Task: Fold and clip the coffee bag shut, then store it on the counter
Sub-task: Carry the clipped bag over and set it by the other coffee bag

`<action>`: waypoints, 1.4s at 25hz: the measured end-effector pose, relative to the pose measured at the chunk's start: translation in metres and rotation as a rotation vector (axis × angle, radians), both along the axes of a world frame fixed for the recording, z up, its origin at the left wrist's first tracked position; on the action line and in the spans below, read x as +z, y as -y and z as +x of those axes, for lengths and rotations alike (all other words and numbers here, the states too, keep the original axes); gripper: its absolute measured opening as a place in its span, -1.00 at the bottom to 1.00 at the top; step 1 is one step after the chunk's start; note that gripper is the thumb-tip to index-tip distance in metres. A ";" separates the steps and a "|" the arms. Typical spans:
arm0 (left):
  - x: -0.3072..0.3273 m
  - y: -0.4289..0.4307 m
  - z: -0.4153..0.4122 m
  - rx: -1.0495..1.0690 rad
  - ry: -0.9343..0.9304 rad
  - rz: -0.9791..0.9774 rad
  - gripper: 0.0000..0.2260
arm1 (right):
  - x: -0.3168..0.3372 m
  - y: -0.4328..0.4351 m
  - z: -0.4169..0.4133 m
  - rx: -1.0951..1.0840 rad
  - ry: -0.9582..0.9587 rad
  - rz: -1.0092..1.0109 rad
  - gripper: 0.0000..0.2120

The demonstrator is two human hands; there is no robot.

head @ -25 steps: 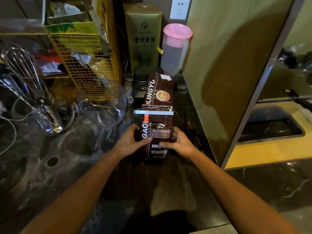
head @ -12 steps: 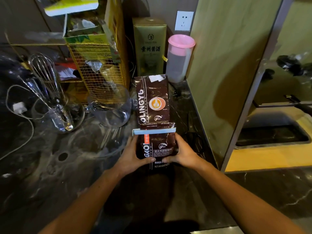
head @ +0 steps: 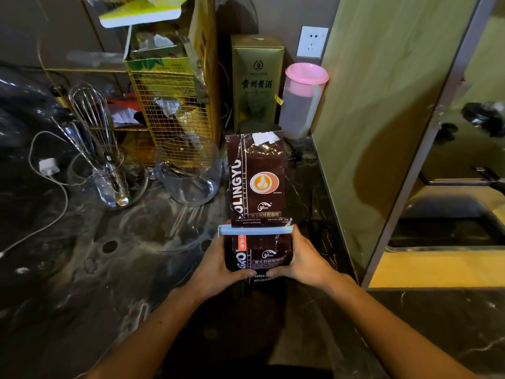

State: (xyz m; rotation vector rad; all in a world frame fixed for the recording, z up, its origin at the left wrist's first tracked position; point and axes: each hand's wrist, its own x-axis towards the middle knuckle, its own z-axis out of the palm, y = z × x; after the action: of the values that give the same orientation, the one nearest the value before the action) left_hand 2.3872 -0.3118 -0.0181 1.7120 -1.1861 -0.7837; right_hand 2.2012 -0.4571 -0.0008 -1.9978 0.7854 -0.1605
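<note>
I hold a dark brown coffee bag [head: 259, 255] upright between both hands at the centre of the dark marble counter [head: 82, 283]. Its top is folded over, and a pale blue clip [head: 255, 230] runs across the fold. My left hand [head: 218, 266] grips the bag's left side and my right hand [head: 306, 262] grips its right side, thumbs on the front. A second, taller coffee bag [head: 255, 176] of the same brand stands directly behind it.
A glass pitcher [head: 188, 170] and a glass bowl holding a whisk [head: 103, 160] sit to the left. At the back stand a yellow wire rack [head: 175, 116], a green box [head: 257, 80] and a pink-lidded jug [head: 302, 102]. A green panel [head: 369, 119] walls the right.
Both hands have kept their hold on the clipped bag. The view has tilted up, so the bag now sits lower in frame, below the taller bag behind it.
</note>
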 end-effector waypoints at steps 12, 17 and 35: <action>0.008 0.026 0.016 -0.042 0.098 0.060 -0.12 | 0.006 0.019 0.013 -0.013 0.062 -0.048 0.02; 0.021 0.073 0.044 -0.037 0.147 0.056 -0.13 | 0.017 0.061 0.045 -0.043 0.063 -0.099 0.08; 0.003 0.114 0.070 -0.038 0.143 0.097 -0.19 | 0.000 0.095 0.069 -0.068 0.063 -0.057 0.06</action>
State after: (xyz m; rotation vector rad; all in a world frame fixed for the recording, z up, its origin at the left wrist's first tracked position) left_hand 2.4569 -0.4255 -0.0149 1.8558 -1.2986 -0.7634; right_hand 2.2701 -0.5520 -0.0011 -2.0103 0.8166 -0.2870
